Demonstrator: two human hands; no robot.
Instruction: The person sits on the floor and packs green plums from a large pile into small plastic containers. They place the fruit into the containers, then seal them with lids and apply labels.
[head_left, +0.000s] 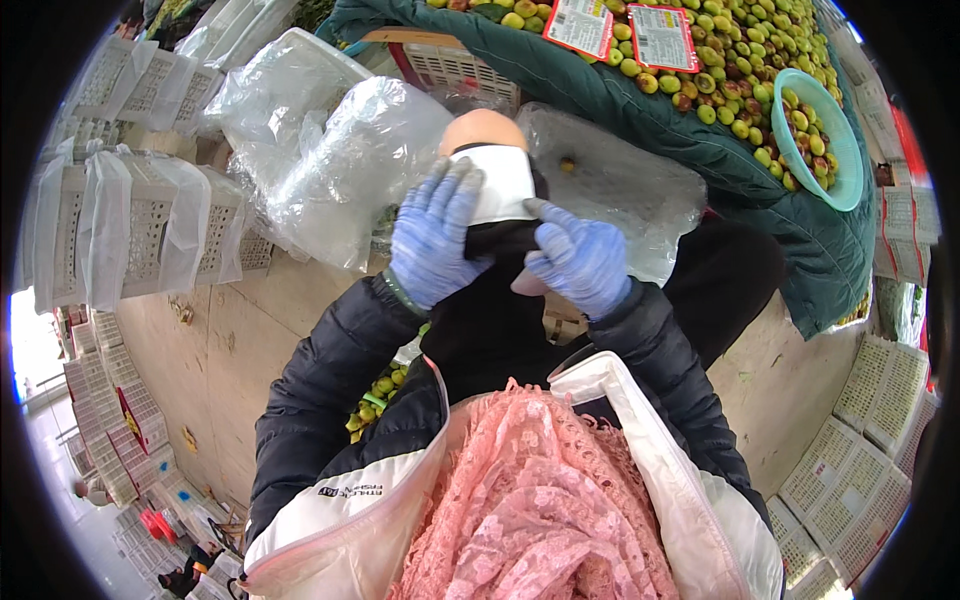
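My left hand (437, 229), in a blue knit glove with greyish fingertips, lies along the left edge of a smooth white piece (504, 184). My gloved right hand (581, 259) touches its right edge with an extended index finger. The white piece rests over black cloth above my lap; a rounded tan end (484, 129) shows just beyond it. What this covered object is, I cannot tell. A small pale thing (528, 283) shows under my right hand; whether it is held is unclear. Both palms are hidden, so any grip is uncertain.
Clear plastic bags (375, 157) lie ahead on the left. A dark green quilted cover (739, 176) bears many green-brown fruits (720, 45) and a turquoise basket (849, 176). Plastic crates (146, 225) stand at the left, more (847, 480) at the right. Fruits (382, 386) lie by my left elbow.
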